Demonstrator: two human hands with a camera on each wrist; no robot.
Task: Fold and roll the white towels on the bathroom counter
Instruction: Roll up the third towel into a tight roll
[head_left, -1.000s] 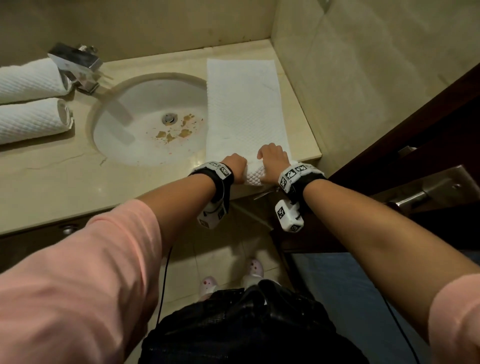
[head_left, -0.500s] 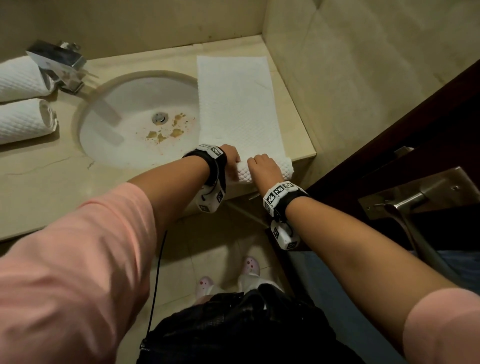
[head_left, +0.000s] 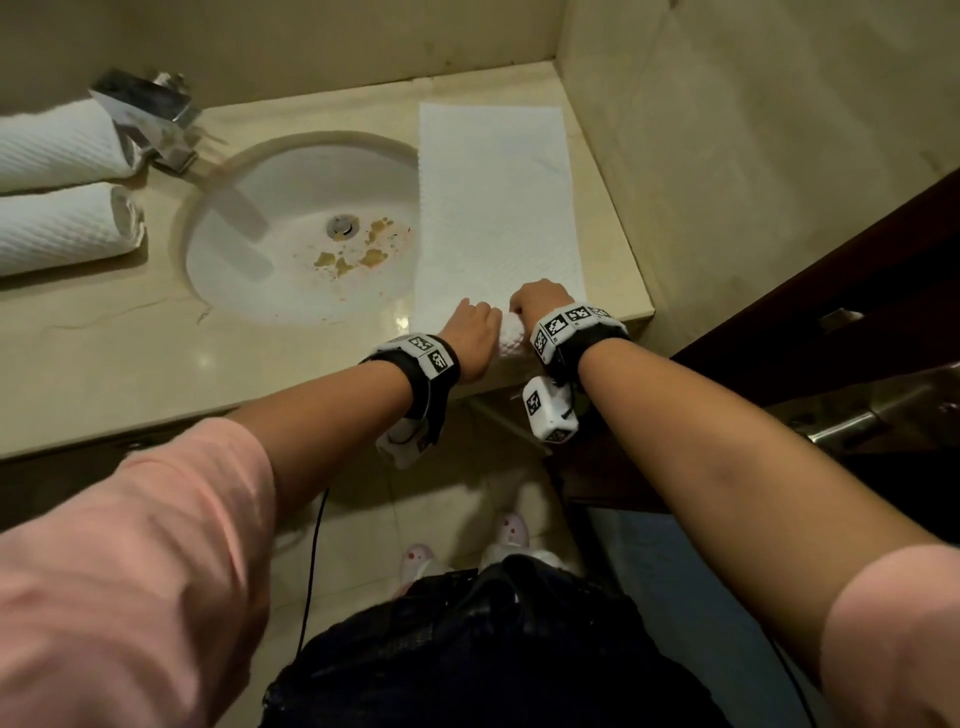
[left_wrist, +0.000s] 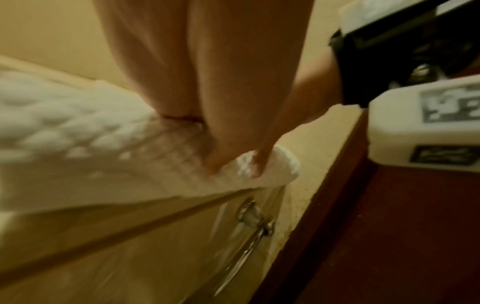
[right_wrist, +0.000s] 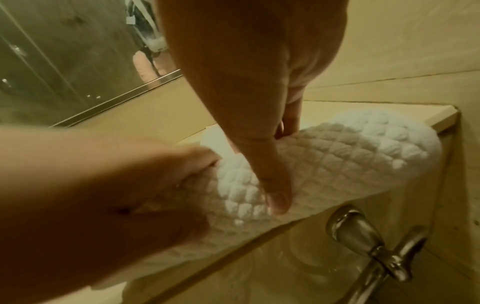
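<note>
White towel lies flat on the bench right of the sink, near end rolled. Left hand and right hand grip the roll; keep pressure even, edges aligned.

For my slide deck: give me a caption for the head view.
Both hands, left hand and right hand, roll a white towel beside the sink.

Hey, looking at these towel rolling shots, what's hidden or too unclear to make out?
- Head view: the left hand and right hand cover most of the rolled end of the towel.
- Head view: two rolled towels are cut off by the left edge.
- Left wrist view: motion blur smears the towel's weave.
- Right wrist view: the left hand hides the roll's left end.
</note>
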